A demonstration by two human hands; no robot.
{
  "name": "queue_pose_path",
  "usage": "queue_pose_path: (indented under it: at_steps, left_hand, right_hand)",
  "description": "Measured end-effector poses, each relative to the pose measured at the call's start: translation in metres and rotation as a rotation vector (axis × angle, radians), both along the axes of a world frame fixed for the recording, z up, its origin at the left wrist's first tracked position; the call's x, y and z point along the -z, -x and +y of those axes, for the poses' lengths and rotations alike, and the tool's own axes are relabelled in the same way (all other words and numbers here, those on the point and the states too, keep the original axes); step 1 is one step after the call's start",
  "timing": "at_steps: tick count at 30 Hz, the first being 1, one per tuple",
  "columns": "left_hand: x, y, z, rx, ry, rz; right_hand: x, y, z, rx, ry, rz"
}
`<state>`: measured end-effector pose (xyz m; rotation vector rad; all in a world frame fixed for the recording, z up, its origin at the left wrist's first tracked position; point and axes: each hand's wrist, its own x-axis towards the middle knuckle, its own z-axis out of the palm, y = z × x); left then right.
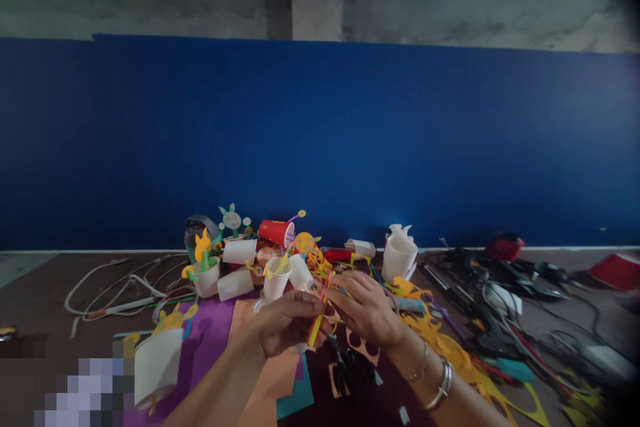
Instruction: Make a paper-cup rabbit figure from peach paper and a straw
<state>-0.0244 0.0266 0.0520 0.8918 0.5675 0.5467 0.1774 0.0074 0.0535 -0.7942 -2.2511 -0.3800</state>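
In front of me, my left hand [295,320] pinches a thin yellow stick with a red edge [317,327], held at a slant. My right hand [364,303] is closed over its upper part, its fingertips hiding some of it. Below the hands lie black-handled scissors [344,370], partly in shadow on dark paper. Beside them is a peach paper piece with round holes [361,345]. Just beyond my left hand, a white paper cup [277,280] stands with yellow cut-outs in it.
White cups and paper animal faces crowd the back, with a red cup [275,232] on its side. Yellow paper scraps [443,340] spread right, near tangled black cables [480,280]. Purple paper [205,347] and an upturned white cup [159,363] lie left. A blue wall [320,147] stands behind.
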Motion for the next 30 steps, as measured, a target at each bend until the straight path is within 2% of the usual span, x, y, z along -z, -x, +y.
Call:
queue_pose_path:
  at_steps: [3, 5, 7, 9, 11, 13, 18, 23, 25, 27, 30]
  left_hand:
    - [-0.001, -0.001, 0.003, -0.132, -0.035, 0.014]
    - [-0.002, -0.003, 0.004, -0.243, -0.104, 0.038]
    - [-0.004, -0.007, 0.003, -0.323, -0.183, 0.079]
    - [-0.004, -0.010, 0.000, -0.373, -0.229, 0.120]
    - [-0.005, -0.012, -0.002, -0.395, -0.219, 0.142]
    - [-0.005, -0.012, -0.004, -0.387, -0.183, 0.139]
    - [-0.004, -0.013, -0.004, -0.357, -0.166, 0.162]
    - [0.000, -0.011, 0.003, -0.451, -0.207, 0.131]
    - [0.002, -0.007, 0.010, -0.512, -0.174, 0.094]
    - [0.003, -0.003, 0.015, -0.549, -0.147, 0.081]
    - [0.005, 0.001, 0.020, -0.552, -0.150, 0.079]
  right_hand:
    - [0.000, 0.006, -0.001, 0.059, 0.154, 0.267]
    - [0.002, 0.014, 0.000, 0.135, 0.379, 0.531]
    - [0.003, 0.023, 0.001, 0.157, 0.673, 0.744]
    - [0.004, 0.031, 0.003, 0.120, 0.920, 0.871]
    - [0.004, 0.036, 0.004, 0.082, 1.039, 0.929]
    - [0.004, 0.038, 0.003, 0.081, 1.069, 0.942]
    - [0.001, 0.040, -0.001, 0.135, 1.012, 0.871]
    - [-0.002, 0.022, 0.016, 0.112, 0.910, 0.664]
    - [0.001, 0.007, 0.030, 0.270, 0.834, 0.561]
    - [0.009, -0.005, 0.042, 0.510, 0.776, 0.285]
    - [0.030, -0.007, 0.052, 0.583, 0.793, 0.160]
